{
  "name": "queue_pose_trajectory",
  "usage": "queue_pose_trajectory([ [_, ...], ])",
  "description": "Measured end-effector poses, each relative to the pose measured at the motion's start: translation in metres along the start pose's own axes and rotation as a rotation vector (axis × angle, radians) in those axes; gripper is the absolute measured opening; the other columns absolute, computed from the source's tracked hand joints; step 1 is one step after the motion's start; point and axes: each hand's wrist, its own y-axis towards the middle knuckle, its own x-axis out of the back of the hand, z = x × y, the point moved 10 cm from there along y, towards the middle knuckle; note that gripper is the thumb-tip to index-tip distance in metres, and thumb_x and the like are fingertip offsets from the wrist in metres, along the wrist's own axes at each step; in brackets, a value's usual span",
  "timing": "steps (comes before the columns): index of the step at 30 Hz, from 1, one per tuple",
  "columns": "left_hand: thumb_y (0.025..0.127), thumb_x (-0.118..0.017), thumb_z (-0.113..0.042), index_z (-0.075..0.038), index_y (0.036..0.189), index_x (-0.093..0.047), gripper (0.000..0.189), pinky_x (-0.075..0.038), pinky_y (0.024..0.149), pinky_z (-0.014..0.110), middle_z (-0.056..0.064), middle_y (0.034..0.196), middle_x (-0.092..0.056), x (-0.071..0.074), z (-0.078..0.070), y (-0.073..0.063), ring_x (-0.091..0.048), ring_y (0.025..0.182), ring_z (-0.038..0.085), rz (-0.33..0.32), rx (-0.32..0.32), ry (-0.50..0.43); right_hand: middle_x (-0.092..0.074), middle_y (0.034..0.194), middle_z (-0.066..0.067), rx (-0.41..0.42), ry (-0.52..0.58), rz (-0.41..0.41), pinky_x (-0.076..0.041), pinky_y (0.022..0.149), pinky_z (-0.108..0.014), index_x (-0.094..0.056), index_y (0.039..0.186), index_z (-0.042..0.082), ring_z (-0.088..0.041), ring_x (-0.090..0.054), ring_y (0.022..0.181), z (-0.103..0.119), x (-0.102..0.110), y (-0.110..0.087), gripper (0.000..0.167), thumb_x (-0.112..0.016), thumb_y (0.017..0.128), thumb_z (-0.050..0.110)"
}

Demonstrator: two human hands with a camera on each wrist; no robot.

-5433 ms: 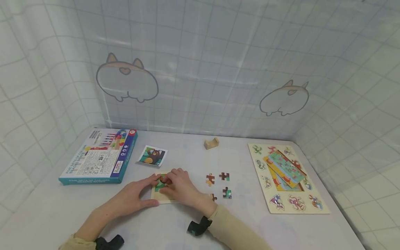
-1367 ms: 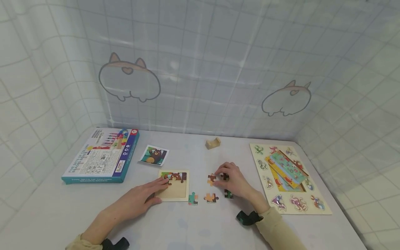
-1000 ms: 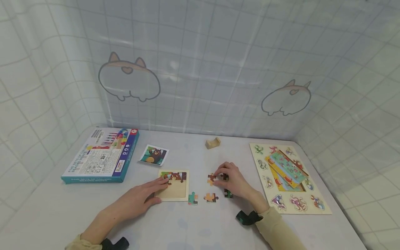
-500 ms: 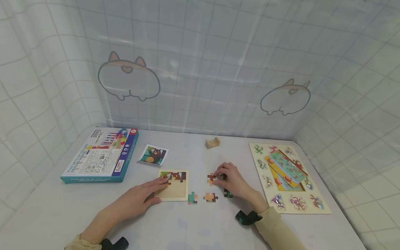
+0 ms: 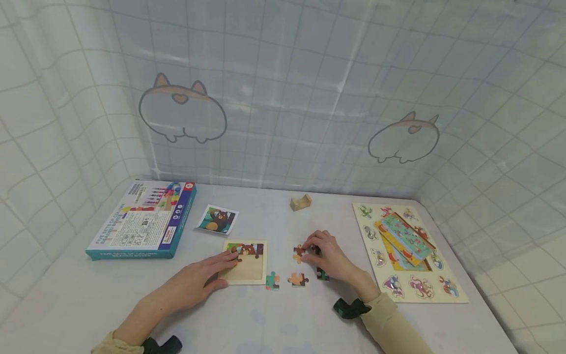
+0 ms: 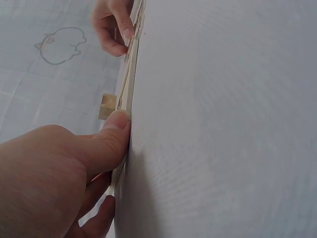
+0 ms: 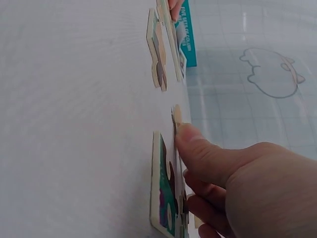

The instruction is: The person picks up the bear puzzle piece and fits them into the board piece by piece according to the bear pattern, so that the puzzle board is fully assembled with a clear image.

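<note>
A square wooden puzzle tray (image 5: 252,282) lies on the table, its top row filled with bear-picture pieces (image 5: 247,249) and bare wood below. My left hand (image 5: 196,280) holds the tray's left side, fingers over the rim and thumb at the near corner. To the right, my right hand (image 5: 329,255) pinches a brown and orange jigsaw piece (image 5: 298,257) between thumb and index finger, low over the table. Dark green pieces (image 5: 323,274) lie partly hidden under that hand. Nearer me are a teal piece (image 5: 272,281) beside the tray and an orange-brown piece (image 5: 298,280).
A bear picture card (image 5: 217,220) lies behind the tray. At the left is a flat box (image 5: 141,221). A small curved wooden block (image 5: 300,202) stands at the back. An animal peg board (image 5: 384,294) bearing cards (image 5: 407,241) lies at the right.
Since the oldest frame, my right hand has left the tray and moved right to the loose pieces. A teal piece now lies beside the tray. Both hands have stayed still over the last second.
</note>
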Motion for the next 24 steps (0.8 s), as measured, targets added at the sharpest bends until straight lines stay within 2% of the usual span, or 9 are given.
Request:
queue_pose_trajectory([
  [7, 0.099, -0.061, -0.038, -0.020, 0.144, -0.055, 0.049, -0.041, 0.112, 0.052, -0.006, 0.156, -0.044, -0.002, 0.001, 0.000, -0.041, 0.144, 0.027, 0.011, 0.018, -0.009, -0.063, 0.104, 0.003, 0.058, -0.006, -0.038, -0.040, 0.091, -0.039, -0.070, 0.103, 0.012, -0.017, -0.051, 0.100, 0.011, 0.003, 0.001, 0.019, -0.076, 0.089, 0.023],
  [16, 0.099, -0.062, -0.036, -0.019, 0.144, -0.055, 0.049, -0.041, 0.112, 0.053, -0.004, 0.156, -0.044, 0.001, 0.001, -0.001, -0.041, 0.144, 0.028, 0.012, 0.025, -0.002, -0.063, 0.104, -0.003, 0.166, 0.020, -0.068, -0.039, 0.095, -0.045, -0.067, 0.103, 0.008, -0.020, -0.052, 0.105, 0.050, -0.009, 0.016, 0.020, -0.076, 0.089, 0.019],
  [24, 0.099, -0.062, -0.034, -0.019, 0.144, -0.055, 0.048, -0.042, 0.112, 0.053, -0.004, 0.156, -0.045, -0.002, 0.001, 0.000, -0.041, 0.144, 0.028, 0.017, 0.024, -0.011, -0.062, 0.108, -0.002, 0.171, 0.014, 0.001, -0.040, 0.097, -0.044, -0.067, 0.107, 0.009, -0.021, -0.052, 0.107, 0.080, -0.033, 0.035, 0.022, -0.074, 0.091, 0.022],
])
